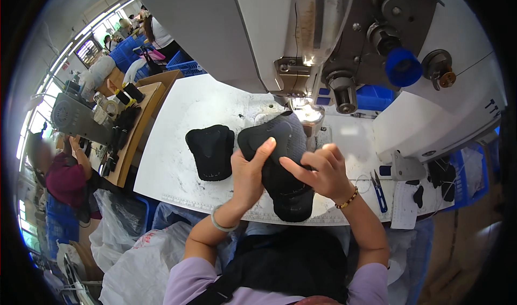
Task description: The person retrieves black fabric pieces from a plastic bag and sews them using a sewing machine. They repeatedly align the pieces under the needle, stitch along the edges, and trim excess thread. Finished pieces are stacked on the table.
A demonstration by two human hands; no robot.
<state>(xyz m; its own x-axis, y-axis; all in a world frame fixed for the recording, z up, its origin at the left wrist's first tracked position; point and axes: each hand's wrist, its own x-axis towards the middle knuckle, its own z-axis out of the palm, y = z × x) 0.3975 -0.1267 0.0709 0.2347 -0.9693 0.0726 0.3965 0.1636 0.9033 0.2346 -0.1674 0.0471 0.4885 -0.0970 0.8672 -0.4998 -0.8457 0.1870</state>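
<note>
My left hand (249,177) grips a black padded fabric piece (279,133) with a grey mesh part, its thumb pressed on top near the middle. From the other side, my right hand (321,174) is closed at the piece, thumb against its surface and fingers curled; what lies under those fingers is hidden. The piece's far edge is close to the sewing machine's lit needle area (304,110). Another black padded piece (293,205) shows beneath it, over the table's near edge. To the left, a similar black piece (210,152) lies flat on the white table (167,157).
The large sewing machine head (371,41) overhangs the work. At the right lie blue-handled snips (379,192), a white card (404,203) and small black pieces (441,175). A blue basket (474,178) stands beyond. Plastic bags (145,262) sit at lower left; a co-worker (67,170) sits far left.
</note>
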